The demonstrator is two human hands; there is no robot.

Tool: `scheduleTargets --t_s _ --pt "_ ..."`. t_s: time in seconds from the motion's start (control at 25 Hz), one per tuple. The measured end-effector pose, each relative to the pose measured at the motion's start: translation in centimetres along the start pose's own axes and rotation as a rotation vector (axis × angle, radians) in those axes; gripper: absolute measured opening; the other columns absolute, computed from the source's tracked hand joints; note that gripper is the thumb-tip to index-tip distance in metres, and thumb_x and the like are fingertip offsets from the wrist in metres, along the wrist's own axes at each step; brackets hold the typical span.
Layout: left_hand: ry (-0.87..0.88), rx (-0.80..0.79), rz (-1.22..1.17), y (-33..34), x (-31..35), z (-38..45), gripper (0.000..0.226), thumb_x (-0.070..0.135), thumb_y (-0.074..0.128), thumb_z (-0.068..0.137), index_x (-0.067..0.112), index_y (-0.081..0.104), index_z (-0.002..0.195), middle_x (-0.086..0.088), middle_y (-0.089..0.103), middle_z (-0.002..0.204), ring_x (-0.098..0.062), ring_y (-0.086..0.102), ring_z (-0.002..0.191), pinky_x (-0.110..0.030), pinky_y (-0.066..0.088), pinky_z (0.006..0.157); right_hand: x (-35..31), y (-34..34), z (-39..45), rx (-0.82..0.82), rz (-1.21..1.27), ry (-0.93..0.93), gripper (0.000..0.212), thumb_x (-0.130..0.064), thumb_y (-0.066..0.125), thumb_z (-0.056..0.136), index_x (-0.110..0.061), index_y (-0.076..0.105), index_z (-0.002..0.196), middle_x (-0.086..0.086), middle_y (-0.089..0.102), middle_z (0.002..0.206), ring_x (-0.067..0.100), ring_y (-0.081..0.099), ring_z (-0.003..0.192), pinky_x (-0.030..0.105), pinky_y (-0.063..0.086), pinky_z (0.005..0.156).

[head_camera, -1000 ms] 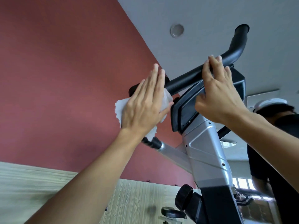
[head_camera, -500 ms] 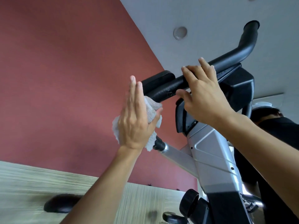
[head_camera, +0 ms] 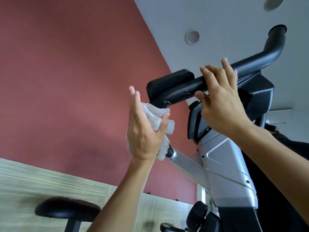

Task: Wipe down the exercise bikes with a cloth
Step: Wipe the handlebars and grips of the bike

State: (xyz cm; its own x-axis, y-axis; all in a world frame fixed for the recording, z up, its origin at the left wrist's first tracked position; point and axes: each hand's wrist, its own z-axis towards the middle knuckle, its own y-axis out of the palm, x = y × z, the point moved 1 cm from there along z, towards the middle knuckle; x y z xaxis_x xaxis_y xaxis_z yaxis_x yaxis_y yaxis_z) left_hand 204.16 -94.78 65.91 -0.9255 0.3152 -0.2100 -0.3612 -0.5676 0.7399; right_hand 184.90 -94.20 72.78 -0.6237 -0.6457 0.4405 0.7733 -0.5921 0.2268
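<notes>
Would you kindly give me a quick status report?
Left hand holds cloth against handlebar end. Right hand steadies handlebar. Nothing in the way.

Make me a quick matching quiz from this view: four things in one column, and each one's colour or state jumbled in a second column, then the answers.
Things:
1. cloth
2. handlebar
3. wall
4. bike column

Colour or state:
A. silver housing
B. white, held in the left hand
C. dull red
D. black, with the right hand on it

Pairs: 1-B, 2-D, 3-C, 4-A
</notes>
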Motion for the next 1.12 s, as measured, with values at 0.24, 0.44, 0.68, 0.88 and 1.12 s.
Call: scheduleTargets --t_s 0.24,0.44,0.68,0.88,1.12 --pt "-0.030 -0.019 -0.009 -0.2 0.5 0.2 0.079 0.036 0.069 0.097 -0.009 0.033 0.150 -0.024 0.030 0.162 -0.028 0.032 0.152 -0.034 0.035 0.120 0.1 0.1 0.1 0.001 0.022 -0.005 0.055 -0.012 0.055 0.100 -0.003 0.038 0.152 0.014 0.038 0.152 0.035 0.001 0.155 0.052 -0.006 0.122" --pt "-0.108 0.070 -0.098 0.8 -1.0 -1.9 0.083 0.038 0.069 0.095 -0.010 0.030 0.150 -0.024 0.034 0.160 -0.027 0.035 0.150 -0.036 0.037 0.120 0.5 0.7 0.2 0.003 0.015 -0.033 0.054 -0.007 0.055 0.099 -0.006 0.040 0.150 0.015 0.038 0.149 0.036 0.003 0.154 0.056 -0.005 0.122" --pt "-0.330 0.042 -0.235 0.6 -1.0 -4.1 0.082 0.045 0.063 0.096 -0.003 0.027 0.152 -0.014 0.039 0.159 -0.021 0.041 0.147 -0.045 0.044 0.113 0.4 0.5 0.1 -0.014 -0.012 -0.051 0.054 -0.008 0.053 0.097 -0.009 0.040 0.150 0.017 0.038 0.147 0.039 0.008 0.152 0.061 -0.002 0.121" --pt "-0.168 -0.103 -0.117 -1.7 1.4 -0.2 0.077 0.043 0.063 0.097 -0.002 0.032 0.152 -0.017 0.035 0.161 -0.021 0.033 0.151 -0.034 0.033 0.121 -0.3 -0.8 0.1 -0.085 -0.063 -0.017 0.052 -0.014 0.054 0.100 -0.009 0.041 0.150 0.016 0.040 0.144 0.039 0.011 0.151 0.058 0.000 0.122" --pt "-0.026 -0.456 0.065 -1.0 7.5 8.6 0.064 0.043 0.064 0.097 0.008 0.042 0.146 -0.009 0.052 0.145 -0.029 0.052 0.129 -0.041 0.043 0.106 -0.1 -5.8 2.4 -0.305 -0.019 0.024 0.058 -0.007 0.055 0.096 -0.018 0.044 0.152 0.007 0.045 0.146 0.032 0.029 0.144 0.043 0.025 0.118"
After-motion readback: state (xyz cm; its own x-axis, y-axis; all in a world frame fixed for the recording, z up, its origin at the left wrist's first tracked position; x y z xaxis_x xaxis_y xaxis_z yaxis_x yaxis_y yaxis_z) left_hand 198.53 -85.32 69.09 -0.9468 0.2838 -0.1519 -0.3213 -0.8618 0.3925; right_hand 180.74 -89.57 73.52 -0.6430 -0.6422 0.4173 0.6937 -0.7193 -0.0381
